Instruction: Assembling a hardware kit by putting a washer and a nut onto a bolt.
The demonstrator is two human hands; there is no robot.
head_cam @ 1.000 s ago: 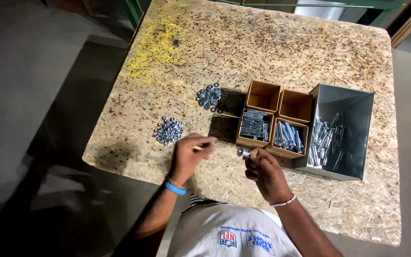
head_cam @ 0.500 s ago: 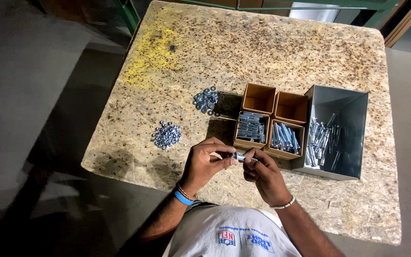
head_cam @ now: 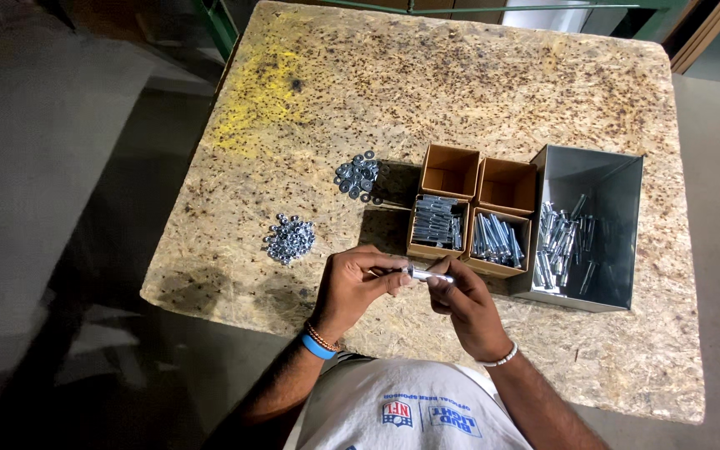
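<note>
My left hand [head_cam: 360, 283] and my right hand [head_cam: 460, 300] meet over the near edge of the chipboard table [head_cam: 460, 92], both pinching one silver bolt [head_cam: 427, 273] held level between them. The left fingers grip its left end, where a small part sits on the shank; the right fingers hold the other end. A heap of nuts [head_cam: 290, 238] lies left of my left hand. A heap of washers [head_cam: 358, 175] lies further back.
Four small brown boxes stand just beyond my hands: the two near ones [head_cam: 437, 223] [head_cam: 497, 240] hold bolts, the two far ones [head_cam: 450, 170] [head_cam: 507, 183] look bare. A grey metal bin [head_cam: 593, 179] with loose bolts stands to their right. Dark floor surrounds the table.
My left hand came from near the nut heap to meet my right hand. Both hands now grip the bolt together, a little closer to me.
</note>
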